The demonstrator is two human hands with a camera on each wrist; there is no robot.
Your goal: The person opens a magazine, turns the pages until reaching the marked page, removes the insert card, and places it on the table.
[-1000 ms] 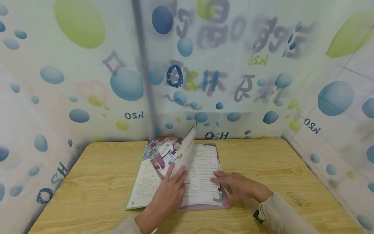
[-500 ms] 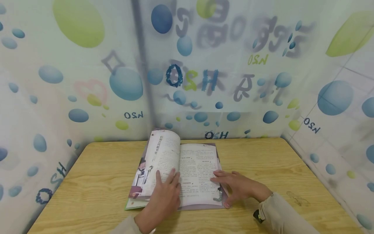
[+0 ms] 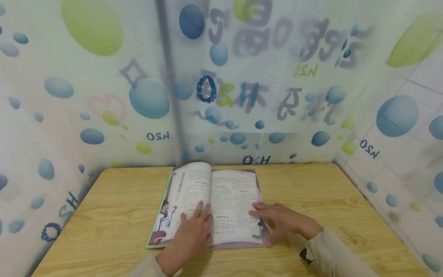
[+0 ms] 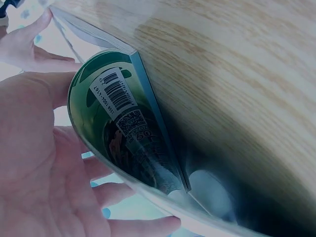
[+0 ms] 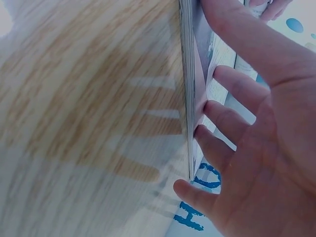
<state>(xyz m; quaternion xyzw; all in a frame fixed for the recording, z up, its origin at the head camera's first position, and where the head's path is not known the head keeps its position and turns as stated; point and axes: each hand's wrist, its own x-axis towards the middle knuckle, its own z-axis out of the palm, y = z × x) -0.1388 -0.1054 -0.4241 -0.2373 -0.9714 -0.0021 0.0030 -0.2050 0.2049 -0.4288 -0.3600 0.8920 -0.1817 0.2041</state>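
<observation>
A magazine (image 3: 232, 200) lies spread on the table, with printed text on both pages and a robed cartoon figure (image 3: 164, 219) at the lower left. My left hand (image 3: 194, 231) rests on the lower part of the left page, fingers extended toward the spine. Seen from the left wrist, that hand (image 4: 44, 158) is beside the bowed green cover, which bears a barcode (image 4: 118, 91). At the right page's outer edge, my right hand (image 3: 283, 219) touches the paper with spread fingers, its thumb near the lower corner. The right wrist view shows these fingertips (image 5: 202, 133) along the page edge.
The light wooden table (image 3: 311, 184) extends on both sides of the magazine. Behind it hangs a pale curtain (image 3: 235, 115) with blue and green dots, and similar sheets rise at left and right. A dark object (image 3: 306, 256) sits at the right wrist.
A raised page has swung over from right to left and now lies on the left side. My left hand has moved slightly left with it; the right hand has kept its place.
</observation>
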